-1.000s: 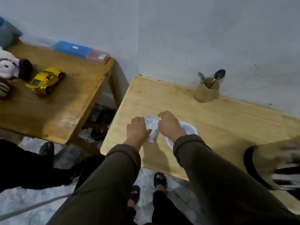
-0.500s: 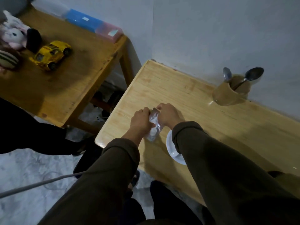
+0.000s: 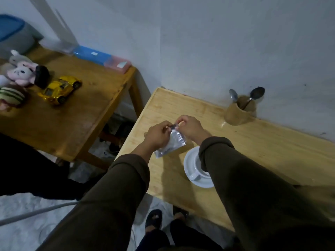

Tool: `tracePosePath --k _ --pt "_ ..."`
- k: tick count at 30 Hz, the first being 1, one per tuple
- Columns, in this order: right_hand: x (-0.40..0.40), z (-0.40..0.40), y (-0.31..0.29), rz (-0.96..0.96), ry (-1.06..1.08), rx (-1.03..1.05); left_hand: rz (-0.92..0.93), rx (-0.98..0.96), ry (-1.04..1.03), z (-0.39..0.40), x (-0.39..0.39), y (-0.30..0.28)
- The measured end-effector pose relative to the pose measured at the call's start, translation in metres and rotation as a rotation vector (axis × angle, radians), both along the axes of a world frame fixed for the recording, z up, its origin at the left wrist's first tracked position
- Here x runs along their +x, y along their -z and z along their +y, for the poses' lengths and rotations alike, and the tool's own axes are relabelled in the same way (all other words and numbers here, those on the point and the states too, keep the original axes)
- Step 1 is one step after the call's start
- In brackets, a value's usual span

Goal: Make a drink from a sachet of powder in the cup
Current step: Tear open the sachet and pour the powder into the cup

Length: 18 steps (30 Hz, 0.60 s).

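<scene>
A silver foil sachet [image 3: 171, 143] hangs in the air above the light wooden table [image 3: 253, 142]. My left hand [image 3: 157, 134] pinches its top left corner. My right hand [image 3: 190, 128] pinches the top edge right beside it, fingertips of both hands almost touching. A white cup [image 3: 196, 166] stands on a white saucer [image 3: 192, 175] below and right of the sachet, partly hidden by my right sleeve. What is inside the cup is hidden.
A brown holder [image 3: 239, 113] with two spoons [image 3: 256, 94] stands at the wall. A darker side table [image 3: 72, 113] on the left carries a yellow toy car [image 3: 60, 89], plush toys [image 3: 20, 73] and a blue and pink box [image 3: 103, 57]. Feet [image 3: 154, 219] show below.
Both hands have lifted the sachet off the table and turned it upright, now pinching its top edge. The view has shifted, showing more of the cup and saucer.
</scene>
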State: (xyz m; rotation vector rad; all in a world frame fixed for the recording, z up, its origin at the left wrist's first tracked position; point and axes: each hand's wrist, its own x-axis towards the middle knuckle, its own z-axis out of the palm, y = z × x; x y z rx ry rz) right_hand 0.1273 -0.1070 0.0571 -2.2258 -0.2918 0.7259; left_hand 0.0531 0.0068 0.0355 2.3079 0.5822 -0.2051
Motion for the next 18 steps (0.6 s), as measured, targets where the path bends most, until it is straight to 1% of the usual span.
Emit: tracePosePath --k 2,4,6,9,15,18 --pt "-0.006 -0.007 -0.017 -0.038 0.050 0.058 -0.028 -0.001 0.062 -0.002 0.002 -0.014" --pt "-0.014 -0.016 -0.033 -0.118 0.095 0.089 -0.046 -0.016 0.119 -0.005 0.002 -0.030" --pt "-0.024 -0.024 -0.045 -0.184 0.140 0.095 -0.079 -0.035 0.168 -0.010 0.001 -0.044" --pt "-0.037 -0.036 -0.057 -0.230 0.189 0.100 -0.141 -0.086 0.238 -0.020 -0.005 -0.059" --pt "-0.064 -0.058 -0.079 -0.300 0.305 0.152 -0.258 -0.219 0.266 -0.041 -0.020 -0.077" --pt "-0.077 -0.063 -0.085 -0.349 0.332 0.156 -0.270 -0.276 0.269 -0.049 -0.026 -0.081"
